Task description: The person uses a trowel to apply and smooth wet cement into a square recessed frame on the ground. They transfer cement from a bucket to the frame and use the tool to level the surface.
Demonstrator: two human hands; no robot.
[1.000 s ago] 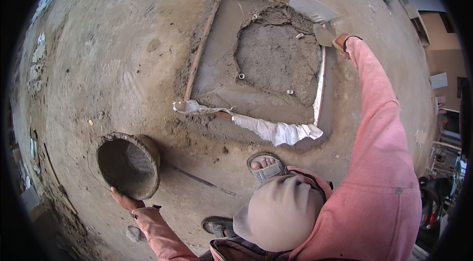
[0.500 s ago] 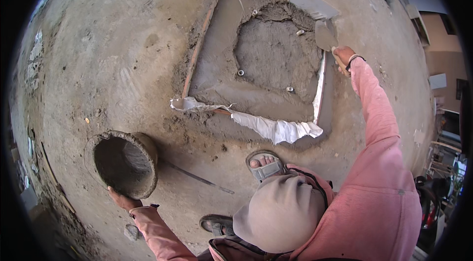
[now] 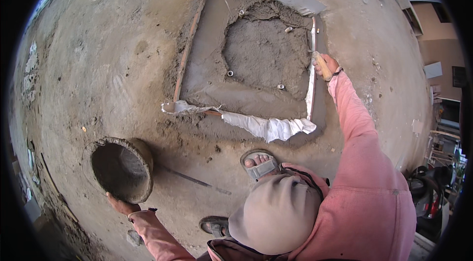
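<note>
My right hand (image 3: 326, 67) is closed round the wooden handle of a trowel (image 3: 321, 65) at the right side of a square form (image 3: 312, 83). The trowel's blade is seen nearly edge-on beside the wet mortar. Inside the form lies grey mortar (image 3: 266, 54), rougher in the middle and smoother round its border, with several short pipe ends (image 3: 230, 73) standing in it. At lower left, a mortar-caked bucket (image 3: 148, 162) is tipped with its mouth toward me. My left hand (image 3: 123, 205) grips its near rim, with some fingers hidden behind it.
Crumpled white sheeting (image 3: 268, 127) hangs over the form's near edge. A dark thin rod (image 3: 197, 181) lies on the concrete floor beside the bucket, and a stone (image 3: 133, 238) sits near my left forearm. My sandalled foot (image 3: 259, 163) stands just below the form.
My right hand has drawn the trowel left and slightly nearer along the form's right side, turning its blade from flat-facing to edge-on. My left hand stays at the bucket; the whole view has shifted slightly.
</note>
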